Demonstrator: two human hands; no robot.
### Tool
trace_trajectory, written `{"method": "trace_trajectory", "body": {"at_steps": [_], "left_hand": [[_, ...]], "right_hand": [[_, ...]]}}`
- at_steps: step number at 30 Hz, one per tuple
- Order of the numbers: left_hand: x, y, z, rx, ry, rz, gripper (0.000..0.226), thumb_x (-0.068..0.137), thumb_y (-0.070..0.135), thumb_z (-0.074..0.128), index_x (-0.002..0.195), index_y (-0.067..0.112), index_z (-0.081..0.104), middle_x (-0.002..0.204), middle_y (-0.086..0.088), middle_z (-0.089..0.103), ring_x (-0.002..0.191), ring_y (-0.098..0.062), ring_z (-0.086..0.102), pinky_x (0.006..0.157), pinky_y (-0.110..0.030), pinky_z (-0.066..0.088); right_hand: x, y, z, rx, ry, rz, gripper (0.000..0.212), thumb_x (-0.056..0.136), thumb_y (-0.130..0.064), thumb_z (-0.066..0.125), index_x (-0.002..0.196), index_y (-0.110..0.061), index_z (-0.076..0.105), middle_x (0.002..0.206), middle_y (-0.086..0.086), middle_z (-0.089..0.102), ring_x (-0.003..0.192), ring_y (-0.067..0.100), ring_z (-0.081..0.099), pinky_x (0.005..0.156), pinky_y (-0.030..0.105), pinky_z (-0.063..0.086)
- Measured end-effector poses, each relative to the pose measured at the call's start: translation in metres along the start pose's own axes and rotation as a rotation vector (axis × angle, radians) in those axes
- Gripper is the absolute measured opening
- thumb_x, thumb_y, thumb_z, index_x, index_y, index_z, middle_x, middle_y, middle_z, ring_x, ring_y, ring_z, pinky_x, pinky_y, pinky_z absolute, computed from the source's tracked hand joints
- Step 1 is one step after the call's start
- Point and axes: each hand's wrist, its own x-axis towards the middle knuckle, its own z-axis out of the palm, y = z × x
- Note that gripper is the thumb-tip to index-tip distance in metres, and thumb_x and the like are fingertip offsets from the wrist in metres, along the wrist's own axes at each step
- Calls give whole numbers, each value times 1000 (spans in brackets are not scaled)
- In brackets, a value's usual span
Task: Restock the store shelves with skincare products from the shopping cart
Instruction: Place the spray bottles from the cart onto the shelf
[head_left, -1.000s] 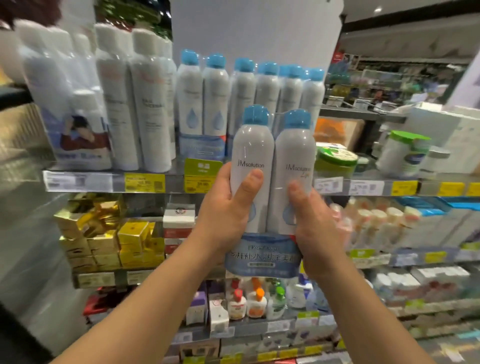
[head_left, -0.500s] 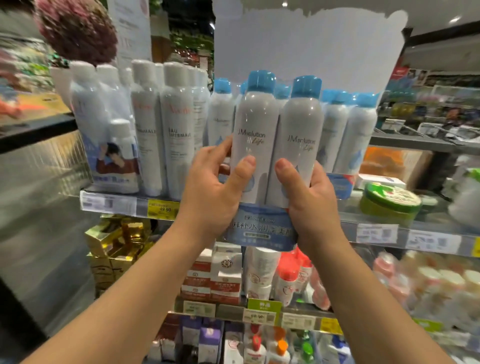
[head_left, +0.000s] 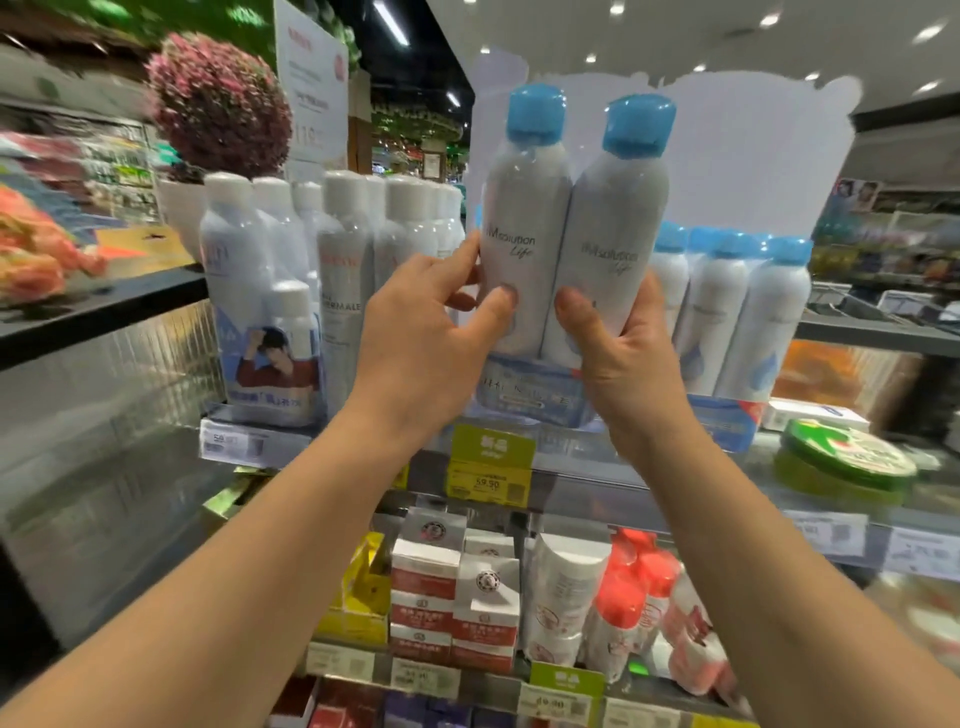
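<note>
So you've got the twin pack of blue-capped spray bottles (head_left: 566, 228) up in both hands, standing straight, long axis vertical, caps on top. Your left hand (head_left: 431, 332) has its fingers wrapped round the left bottle's far side with the thumb pressed on the front, and your right hand (head_left: 623, 343) cups the lower right bottle, thumb on the front too. So both sets of fingers are closed on the pack, not spread wide. It sits between your palms, neither hand really nearer.

The pack's blue wrap band (head_left: 530, 392) looks to be right at the front edge of the top shelf (head_left: 597, 467), just above the green price tag (head_left: 491, 462). I can't tell if the bottom is already resting on the shelf or hanging just over it.

What matters for the next bit: the slot is straight ahead, away from you. On the left you've got the white-capped spray cans (head_left: 395, 249) close beside your left knuckles, and on the right the row of matching blue-capped bottles (head_left: 727, 312) just beside your right fingers. So it's a tightish gap, I'd guess, with free room mainly upward and back toward you. Keep the pack upright and push it straight in; your fingers on the outer sides will probably be what bumps the neighbours first, so maybe slide them toward the front as it goes.
</note>
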Motion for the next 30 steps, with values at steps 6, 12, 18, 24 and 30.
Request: {"method": "trace_trajectory", "body": {"at_steps": [6,12,18,24,30], "left_hand": [[3,-18,0,15,6,-26,36,99,31,65,133,42,64,103,17,64,92,1,61,79,-18,49],[2,-32,6,74,10,-3,29,97,29,66,125,29,69,100,8,65,87,-10,63,82,-36,55],[-4,-40,8,147,10,54,27,96,29,68,121,18,71,95,1,65,84,-18,62,79,-41,55],[-14,-44,6,189,-10,30,46,99,34,66,142,20,59,109,8,63,90,-11,63,84,-23,52],[-14,-53,8,273,5,38,51,99,34,68,142,10,59,113,-2,66,94,-8,50,88,-23,44]], "right_hand": [[11,15,5,-44,-105,-22,46,87,-7,79,119,-27,52,119,10,68,101,8,70,80,22,58],[10,29,0,-113,-98,7,44,82,-17,85,117,-29,60,104,-6,75,96,6,72,75,25,59],[7,44,-1,-174,-49,45,47,77,-25,89,115,-27,62,101,-1,74,91,11,71,77,27,57],[0,48,6,-193,-49,130,47,71,-38,86,110,-29,60,95,-6,75,86,12,72,70,40,64],[-1,55,10,-181,-27,191,43,80,-25,87,117,-25,65,94,2,75,80,11,72,59,30,61]]}}
